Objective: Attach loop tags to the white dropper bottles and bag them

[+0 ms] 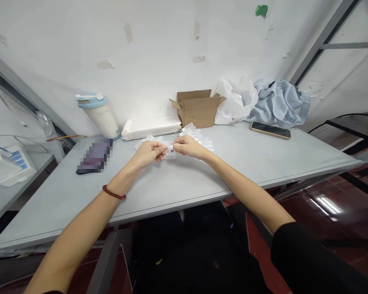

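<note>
My left hand (pixel 147 153) and my right hand (pixel 187 147) meet above the middle of the table, fingertips close together. Both are closed in a pinch on a small whitish clear piece (pixel 169 146), mostly covered by the fingers and too small to name. Several clear plastic pieces (pixel 207 143) lie loosely behind and to the right of my right hand. More such pieces show behind my left hand, and one clear piece (pixel 169 156) is just below the fingertips.
Behind the hands stand a stack of white envelopes (pixel 151 126) and an open cardboard box (pixel 199 111). A tumbler (pixel 101 118) and a blurred-out dark item (pixel 95 156) are at left. On the right are a white plastic bag (pixel 236 100), a phone (pixel 270 130) and blue cloth (pixel 280 104).
</note>
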`<action>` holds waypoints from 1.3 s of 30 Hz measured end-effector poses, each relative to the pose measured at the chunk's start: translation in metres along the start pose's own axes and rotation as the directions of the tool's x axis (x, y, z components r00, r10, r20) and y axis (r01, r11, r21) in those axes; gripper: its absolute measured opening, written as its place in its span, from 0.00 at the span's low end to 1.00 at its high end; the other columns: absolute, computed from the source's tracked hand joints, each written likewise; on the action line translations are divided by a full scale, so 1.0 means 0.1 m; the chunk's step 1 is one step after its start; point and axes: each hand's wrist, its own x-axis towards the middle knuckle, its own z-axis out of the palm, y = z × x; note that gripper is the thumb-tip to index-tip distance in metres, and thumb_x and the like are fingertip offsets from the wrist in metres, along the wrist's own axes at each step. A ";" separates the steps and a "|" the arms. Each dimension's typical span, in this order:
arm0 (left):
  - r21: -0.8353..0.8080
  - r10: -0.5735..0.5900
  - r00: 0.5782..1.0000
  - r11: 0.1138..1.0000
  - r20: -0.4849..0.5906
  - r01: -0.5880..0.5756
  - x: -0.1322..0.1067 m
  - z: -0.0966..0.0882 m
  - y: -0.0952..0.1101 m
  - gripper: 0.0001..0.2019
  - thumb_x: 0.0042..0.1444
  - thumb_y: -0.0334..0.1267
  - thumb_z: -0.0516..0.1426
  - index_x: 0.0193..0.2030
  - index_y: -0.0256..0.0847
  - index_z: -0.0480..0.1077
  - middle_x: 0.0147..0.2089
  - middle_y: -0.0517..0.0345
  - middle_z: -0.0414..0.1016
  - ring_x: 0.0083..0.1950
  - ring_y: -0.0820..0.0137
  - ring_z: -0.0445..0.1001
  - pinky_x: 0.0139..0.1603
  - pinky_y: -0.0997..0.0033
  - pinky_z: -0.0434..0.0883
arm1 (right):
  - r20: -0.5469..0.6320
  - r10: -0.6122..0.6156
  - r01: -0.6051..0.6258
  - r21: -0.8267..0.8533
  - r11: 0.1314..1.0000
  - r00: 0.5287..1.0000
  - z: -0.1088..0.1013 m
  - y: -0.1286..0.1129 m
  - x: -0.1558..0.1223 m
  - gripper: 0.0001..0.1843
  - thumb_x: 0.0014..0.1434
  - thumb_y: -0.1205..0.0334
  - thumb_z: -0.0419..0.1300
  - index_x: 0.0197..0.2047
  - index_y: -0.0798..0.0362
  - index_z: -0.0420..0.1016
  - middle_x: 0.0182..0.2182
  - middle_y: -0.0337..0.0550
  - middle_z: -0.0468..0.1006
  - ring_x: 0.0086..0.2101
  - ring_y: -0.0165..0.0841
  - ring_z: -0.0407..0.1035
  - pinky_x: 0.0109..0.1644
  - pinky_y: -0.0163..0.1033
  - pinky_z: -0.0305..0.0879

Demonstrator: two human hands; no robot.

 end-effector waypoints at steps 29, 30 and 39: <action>0.090 0.013 0.989 0.996 0.150 -0.027 -0.09 -0.11 0.15 0.13 0.49 0.46 0.62 0.26 0.37 0.73 0.26 0.57 0.74 0.26 0.74 0.69 0.27 0.74 0.65 | 0.092 -0.027 0.010 0.185 0.983 0.995 0.00 -0.03 0.00 0.12 0.51 0.67 0.54 0.18 0.55 0.61 0.16 0.32 0.57 0.20 0.22 0.51 0.22 0.30 0.48; 0.094 0.017 0.989 0.995 0.147 -0.031 -0.09 -0.11 0.15 0.13 0.49 0.46 0.63 0.25 0.37 0.73 0.26 0.57 0.74 0.25 0.74 0.69 0.27 0.74 0.65 | 0.097 -0.032 0.014 0.182 0.983 0.995 -0.01 -0.03 0.01 0.12 0.51 0.67 0.54 0.17 0.55 0.61 0.16 0.33 0.57 0.20 0.23 0.52 0.22 0.30 0.47; 0.106 0.073 0.985 0.990 0.157 -0.090 -0.03 -0.17 0.12 0.14 0.49 0.46 0.64 0.24 0.37 0.73 0.25 0.55 0.74 0.26 0.73 0.69 0.27 0.74 0.63 | 0.123 -0.064 0.049 0.127 0.991 0.990 -0.09 -0.08 0.05 0.13 0.51 0.67 0.56 0.17 0.55 0.62 0.15 0.33 0.59 0.20 0.22 0.52 0.23 0.31 0.47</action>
